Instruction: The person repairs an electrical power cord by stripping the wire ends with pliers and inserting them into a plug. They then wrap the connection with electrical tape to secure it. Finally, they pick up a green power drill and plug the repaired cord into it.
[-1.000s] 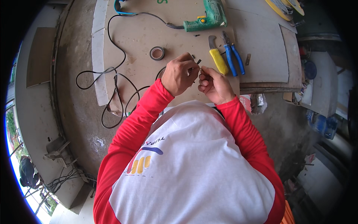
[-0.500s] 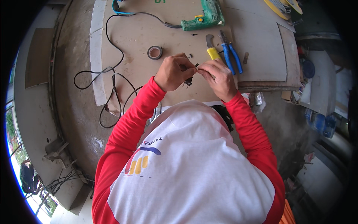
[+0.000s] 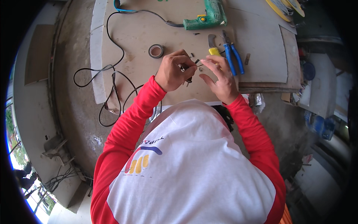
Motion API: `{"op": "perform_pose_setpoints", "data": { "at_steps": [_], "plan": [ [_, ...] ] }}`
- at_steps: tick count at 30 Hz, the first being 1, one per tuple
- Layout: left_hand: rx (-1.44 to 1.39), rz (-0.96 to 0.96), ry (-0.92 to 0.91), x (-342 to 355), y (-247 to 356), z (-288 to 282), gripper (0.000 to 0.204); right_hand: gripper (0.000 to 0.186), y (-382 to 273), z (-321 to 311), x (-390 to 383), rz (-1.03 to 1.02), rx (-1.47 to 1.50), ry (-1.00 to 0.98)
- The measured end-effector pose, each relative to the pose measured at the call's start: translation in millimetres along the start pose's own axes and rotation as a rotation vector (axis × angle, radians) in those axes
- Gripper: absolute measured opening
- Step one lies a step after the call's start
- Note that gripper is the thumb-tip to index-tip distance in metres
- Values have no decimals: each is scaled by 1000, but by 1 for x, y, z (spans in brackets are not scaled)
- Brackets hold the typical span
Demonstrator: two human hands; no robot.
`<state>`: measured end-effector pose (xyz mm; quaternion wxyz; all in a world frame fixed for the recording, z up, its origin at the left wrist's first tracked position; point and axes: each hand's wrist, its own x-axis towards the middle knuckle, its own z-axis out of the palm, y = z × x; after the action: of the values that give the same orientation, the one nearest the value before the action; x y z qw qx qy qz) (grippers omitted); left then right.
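Observation:
My left hand [image 3: 174,71] is closed in a pinch over the brown work board. A small black plug-like part [image 3: 189,80] with a thin metal pin pokes out below its fingers, mostly hidden by them. Thin wire ends [image 3: 199,66] stick out from the fingertips toward the right. Just beyond these ends, my right hand [image 3: 220,78] is open with fingers apart and holds nothing. A yellow-handled hooked knife [image 3: 213,48] lies past its fingers, partly covered by them. Blue-handled pliers [image 3: 232,56] rest beside the knife.
A green power drill [image 3: 207,18] lies at the far side, its black cable [image 3: 123,52] looping left and over the table edge. A roll of dark tape [image 3: 156,51] sits left of centre. A yellow spool [image 3: 283,9] stands far right. Small black scraps lie on the board [image 3: 138,33].
My right hand has let go of the wire ends and spread its fingers, drawing slightly away to the right. The left hand keeps its pinch in nearly the same place.

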<state>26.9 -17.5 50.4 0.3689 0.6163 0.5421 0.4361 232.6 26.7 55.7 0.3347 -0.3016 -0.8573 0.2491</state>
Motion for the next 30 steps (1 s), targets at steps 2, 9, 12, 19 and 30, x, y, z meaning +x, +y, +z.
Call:
{"op": "perform_pose_setpoints", "data": {
  "at_steps": [2,9,12,19,30],
  "plan": [
    [-53,-43,-18,2,-1,2,10,35,7,0,6,-107,-83,28],
    [206,291,37,0,2,5,6,20,12,4,3,1119,1168,-223],
    [99,181,61,-5,0,6,6,29,8,0,1,1175,1245,-306],
    [24,27,39,0,-5,1,8,23,2,2,15,-60,54,2],
    [138,213,100,-6,-14,9,10,33,5,3,12,1146,1104,-304]
  ]
}}
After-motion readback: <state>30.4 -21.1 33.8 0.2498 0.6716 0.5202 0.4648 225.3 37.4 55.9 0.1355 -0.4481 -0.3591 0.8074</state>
